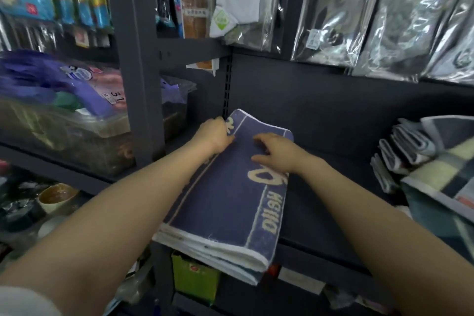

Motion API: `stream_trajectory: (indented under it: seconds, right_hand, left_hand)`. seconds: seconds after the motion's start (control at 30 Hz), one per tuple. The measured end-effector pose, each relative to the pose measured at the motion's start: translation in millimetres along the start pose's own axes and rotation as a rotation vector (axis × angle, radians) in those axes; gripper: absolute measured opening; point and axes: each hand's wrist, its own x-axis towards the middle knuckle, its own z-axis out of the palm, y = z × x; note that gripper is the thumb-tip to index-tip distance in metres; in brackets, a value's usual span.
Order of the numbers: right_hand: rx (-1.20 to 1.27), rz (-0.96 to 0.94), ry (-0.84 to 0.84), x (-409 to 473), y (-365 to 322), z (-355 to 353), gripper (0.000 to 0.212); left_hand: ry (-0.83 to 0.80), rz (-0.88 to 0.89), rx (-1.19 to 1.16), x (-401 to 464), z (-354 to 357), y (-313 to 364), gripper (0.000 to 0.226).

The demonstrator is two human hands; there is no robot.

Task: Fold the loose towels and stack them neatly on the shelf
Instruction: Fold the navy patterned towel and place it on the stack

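Observation:
A folded navy towel (225,195) with cream lettering and white edges lies lengthwise on the dark shelf (320,215), its near end hanging a little over the front edge. My left hand (214,133) rests at the towel's far left edge, fingers curled against it. My right hand (275,152) lies flat on top of the towel near its far end, fingers spread. To the right, a stack of folded checked towels (433,169) in grey, cream and blue sits on the same shelf.
A dark upright post (138,72) stands left of the towel. Clear bins of goods (64,120) fill the left shelf. Plastic-wrapped packets (384,13) hang above. A green box (195,277) sits on the shelf below.

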Motion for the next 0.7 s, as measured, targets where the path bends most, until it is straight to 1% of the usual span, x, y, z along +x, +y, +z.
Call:
stream_trajectory:
  seconds: [0.1, 0.17, 0.2, 0.27, 0.33, 0.37, 0.4, 0.47, 0.5, 0.53, 0.6, 0.63, 0.7]
  right_hand:
    - [0.002, -0.031, 0.034, 20, 9, 2, 0.068]
    - [0.071, -0.015, 0.096, 32, 17, 6, 0.073]
    - [0.099, -0.003, 0.156, 37, 21, 6, 0.076]
    - [0.144, -0.021, 0.248, 47, 27, 6, 0.086]
    - [0.228, -0.117, 0.272, 55, 31, 5, 0.091]
    - [0.251, -0.186, 0.261, 59, 33, 4, 0.085]
    - [0.233, -0.253, 0.226, 63, 37, 4, 0.074]
    - [0.127, -0.356, 0.111, 70, 46, 2, 0.045]
    - [0.098, -0.387, 0.056, 71, 51, 2, 0.037]
    - [0.101, -0.403, 0.023, 71, 56, 3, 0.034]
    - [0.123, -0.41, 0.008, 67, 62, 5, 0.032]
    - [0.126, -0.411, 0.019, 65, 64, 7, 0.032]
    - [0.101, -0.413, 0.057, 63, 65, 12, 0.03]
  left_hand:
    - [0.033, -0.124, -0.044, 25, 11, -1, 0.035]
    - [0.101, -0.164, 0.0, 27, 21, -1, 0.037]
    - [0.144, -0.129, 0.052, 24, 25, -1, 0.038]
    - [0.203, 0.038, 0.178, 15, 30, 1, 0.03]
    - [0.165, 0.217, 0.302, 6, 32, 5, 0.03]
    - [0.122, 0.27, 0.341, 3, 32, 7, 0.032]
    - [0.078, 0.291, 0.348, 0, 31, 9, 0.032]
    - [0.052, 0.301, 0.267, -5, 30, 6, 0.031]
    - [0.071, 0.287, 0.168, -7, 29, 3, 0.029]
    - [0.1, 0.246, 0.044, -8, 27, 1, 0.028]
    - [0.166, 0.114, -0.142, -3, 25, -2, 0.024]
    - [0.177, 0.04, -0.171, 4, 25, -2, 0.023]
    - [0.126, -0.108, -0.144, 25, 23, -2, 0.025]
